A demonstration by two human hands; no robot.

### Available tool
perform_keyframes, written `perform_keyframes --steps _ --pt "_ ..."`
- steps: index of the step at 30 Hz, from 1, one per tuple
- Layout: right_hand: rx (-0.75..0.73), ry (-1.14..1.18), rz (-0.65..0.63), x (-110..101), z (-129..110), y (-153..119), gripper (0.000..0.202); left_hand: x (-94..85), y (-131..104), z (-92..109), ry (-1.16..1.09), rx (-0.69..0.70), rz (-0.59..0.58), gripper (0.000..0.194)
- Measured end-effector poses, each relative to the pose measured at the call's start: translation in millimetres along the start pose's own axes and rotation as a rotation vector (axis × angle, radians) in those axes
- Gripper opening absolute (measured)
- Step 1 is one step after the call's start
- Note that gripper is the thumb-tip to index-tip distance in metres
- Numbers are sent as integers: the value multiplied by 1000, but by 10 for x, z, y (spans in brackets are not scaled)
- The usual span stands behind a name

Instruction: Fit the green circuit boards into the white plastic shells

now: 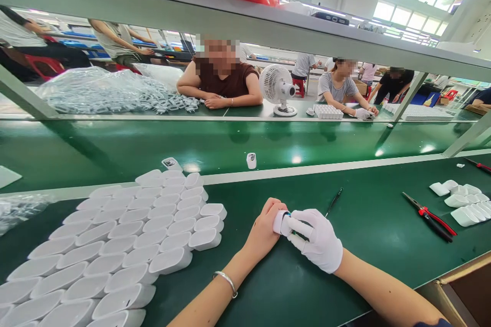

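Over the green bench, my bare left hand [265,229] and my white-gloved right hand [316,239] meet around a small white plastic housing [282,223]. The left fingers wrap its left side, while the gloved fingers pinch the right side. A bit of blue and dark shows at the housing's top edge; what it is I cannot make out. Just past the right hand lies a thin black pen-like tool [335,201]. To the left of both hands, rows of white plastic shells [134,235] stand packed together on the bench.
Red-and-black pliers [429,217] lie at the right, with more white pieces [466,207] beyond. A white part [251,160] sits on the green belt [215,138]. A cardboard box [456,291] is at lower right. A white fan [276,87] stands between two co-workers across the line.
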State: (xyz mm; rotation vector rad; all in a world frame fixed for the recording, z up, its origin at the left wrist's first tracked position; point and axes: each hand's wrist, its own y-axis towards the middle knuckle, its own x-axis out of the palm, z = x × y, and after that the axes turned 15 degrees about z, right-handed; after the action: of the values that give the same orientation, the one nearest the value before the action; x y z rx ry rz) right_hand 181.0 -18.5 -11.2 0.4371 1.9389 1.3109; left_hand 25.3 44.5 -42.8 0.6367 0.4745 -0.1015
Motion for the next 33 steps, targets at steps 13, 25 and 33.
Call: perform_keyframes --steps 13,25,33 --pt "21 30 14 39 44 -9 18 9 7 -10 -28 16 -7 28" --pt "245 188 1 45 70 -15 20 25 43 -13 -107 5 -32 29" --pt "339 269 -54 29 23 -25 29 24 31 0 -134 1 -63 30"
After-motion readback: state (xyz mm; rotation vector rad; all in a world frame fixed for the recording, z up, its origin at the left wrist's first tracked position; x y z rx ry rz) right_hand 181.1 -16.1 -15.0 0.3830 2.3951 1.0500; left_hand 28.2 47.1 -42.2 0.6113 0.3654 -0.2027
